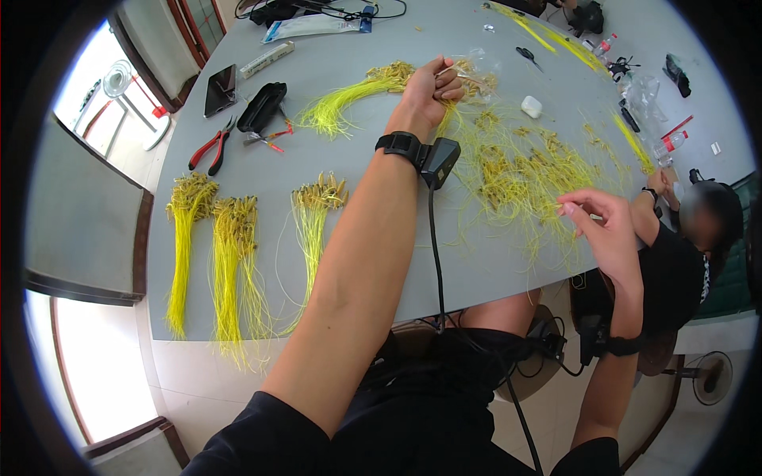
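Strands [520, 178] in 1 yellow tangle just beside right fingers [586, 196]

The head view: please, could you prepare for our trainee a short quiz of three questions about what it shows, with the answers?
1. True or false: the red-handled pliers lie to the left of the loose tangle of yellow strands.

2. Choose one. The left hand is:
A) beside the pliers
B) beside the far yellow bundle
C) under the table

3. Count: how many yellow bundles lie left of the left forearm, nearer to the person than the pliers?

Key: 1. True. 2. B. 3. Three.
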{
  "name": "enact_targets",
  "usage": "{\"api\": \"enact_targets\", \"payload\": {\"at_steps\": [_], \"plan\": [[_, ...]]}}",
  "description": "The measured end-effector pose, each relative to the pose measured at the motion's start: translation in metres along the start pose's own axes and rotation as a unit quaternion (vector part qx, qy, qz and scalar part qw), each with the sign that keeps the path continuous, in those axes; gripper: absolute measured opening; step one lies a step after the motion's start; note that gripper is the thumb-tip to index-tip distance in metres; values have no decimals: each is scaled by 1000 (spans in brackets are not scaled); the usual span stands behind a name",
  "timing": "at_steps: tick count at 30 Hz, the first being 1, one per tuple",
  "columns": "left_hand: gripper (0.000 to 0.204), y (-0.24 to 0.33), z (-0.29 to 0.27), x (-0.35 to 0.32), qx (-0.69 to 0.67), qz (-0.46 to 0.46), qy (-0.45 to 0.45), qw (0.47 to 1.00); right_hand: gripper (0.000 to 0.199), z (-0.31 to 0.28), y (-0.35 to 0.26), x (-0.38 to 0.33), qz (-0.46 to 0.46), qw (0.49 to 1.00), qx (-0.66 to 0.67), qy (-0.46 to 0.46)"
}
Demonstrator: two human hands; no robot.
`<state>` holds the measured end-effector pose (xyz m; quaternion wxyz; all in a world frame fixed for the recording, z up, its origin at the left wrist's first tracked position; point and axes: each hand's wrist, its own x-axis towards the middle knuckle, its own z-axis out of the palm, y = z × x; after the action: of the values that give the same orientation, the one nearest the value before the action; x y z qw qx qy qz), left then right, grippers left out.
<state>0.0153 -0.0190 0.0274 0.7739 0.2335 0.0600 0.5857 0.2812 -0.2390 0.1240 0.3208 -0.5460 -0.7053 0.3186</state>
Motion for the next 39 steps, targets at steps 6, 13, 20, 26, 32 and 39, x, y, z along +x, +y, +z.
{"api": "enact_targets", "payload": {"at_steps": [6,13,20,26,32,39], "plan": [[30,0,-1,1,2,-4,3,1000,11,-4,-5,5,17,999,-27,4],[30,1,-1,0,-8,-21,5,1000,11,-2,-21,13,18,1000,16,11],[29,2,0,0,-52,-42,8,998,14,5,-52,36,-31,999,-30,-20],[28,2,3,-3,-55,-41,6,998,10,17,-70,69,-118,989,-70,-63],[32,-1,12,-5,-20,-73,89,993,13,34,-72,112,-175,974,-123,-77],[36,-5,8,-2,15,-127,35,991,16,53,-69,160,-263,936,-226,-62]]}}
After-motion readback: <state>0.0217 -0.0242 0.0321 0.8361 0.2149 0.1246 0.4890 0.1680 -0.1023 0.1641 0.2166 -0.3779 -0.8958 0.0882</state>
